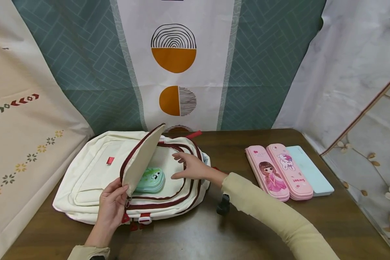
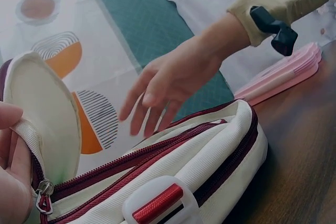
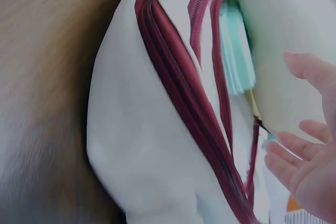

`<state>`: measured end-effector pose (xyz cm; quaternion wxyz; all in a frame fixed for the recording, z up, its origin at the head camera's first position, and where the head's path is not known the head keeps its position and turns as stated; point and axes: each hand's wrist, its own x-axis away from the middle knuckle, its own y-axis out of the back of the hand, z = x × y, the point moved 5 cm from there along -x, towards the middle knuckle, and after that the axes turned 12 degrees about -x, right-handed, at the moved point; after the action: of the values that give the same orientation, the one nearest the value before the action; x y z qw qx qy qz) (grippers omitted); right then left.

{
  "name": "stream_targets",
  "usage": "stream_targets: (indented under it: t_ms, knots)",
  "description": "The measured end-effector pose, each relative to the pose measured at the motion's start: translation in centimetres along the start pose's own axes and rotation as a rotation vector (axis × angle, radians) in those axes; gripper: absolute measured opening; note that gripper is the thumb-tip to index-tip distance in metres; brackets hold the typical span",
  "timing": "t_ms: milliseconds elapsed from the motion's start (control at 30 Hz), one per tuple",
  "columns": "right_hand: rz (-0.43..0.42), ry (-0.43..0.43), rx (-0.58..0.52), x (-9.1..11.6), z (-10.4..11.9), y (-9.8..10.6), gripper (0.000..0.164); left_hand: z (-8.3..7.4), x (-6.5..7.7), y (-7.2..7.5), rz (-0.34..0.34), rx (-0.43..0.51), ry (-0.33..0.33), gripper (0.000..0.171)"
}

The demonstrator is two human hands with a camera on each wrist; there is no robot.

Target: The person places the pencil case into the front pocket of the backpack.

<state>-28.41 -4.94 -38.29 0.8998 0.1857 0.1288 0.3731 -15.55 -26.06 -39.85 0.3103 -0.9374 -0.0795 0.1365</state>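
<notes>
A cream backpack [image 1: 94,155] with dark red zippers lies flat on the table, its front flap [image 1: 146,151] lifted. My left hand [image 1: 112,200] pinches the edge of that flap between thumb and fingers, close to the zipper pull [image 2: 45,188]. Inside the compartment sits a green pencil case [image 1: 154,180] with a panda print, partly hidden by the flap. Over the compartment's right part hovers my right hand [image 1: 191,167], fingers spread and holding nothing. In the right wrist view its thumb and fingers [image 3: 294,150] stand apart from the green case.
On the right of the brown table [image 1: 182,238] lie a pink pencil case with a girl print [image 1: 268,173], a pink case with a rabbit print [image 1: 289,171] and a light blue box [image 1: 312,171]. Patterned cloth [image 1: 263,65] hangs behind.
</notes>
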Motion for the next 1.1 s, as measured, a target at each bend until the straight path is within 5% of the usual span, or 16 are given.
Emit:
stream_targets:
  t_ms: [433, 1100]
  knots:
    - [-0.151, -0.022, 0.076, 5.5, -1.0, 6.9, 0.074, -0.1, 0.1, 0.2, -0.035, -0.017, 0.024, 0.037]
    - [-0.399, -0.288, 0.280, 16.3, -4.9, 15.0, 0.093, 0.4, 0.1, 0.2, 0.008, -0.006, 0.019, 0.037]
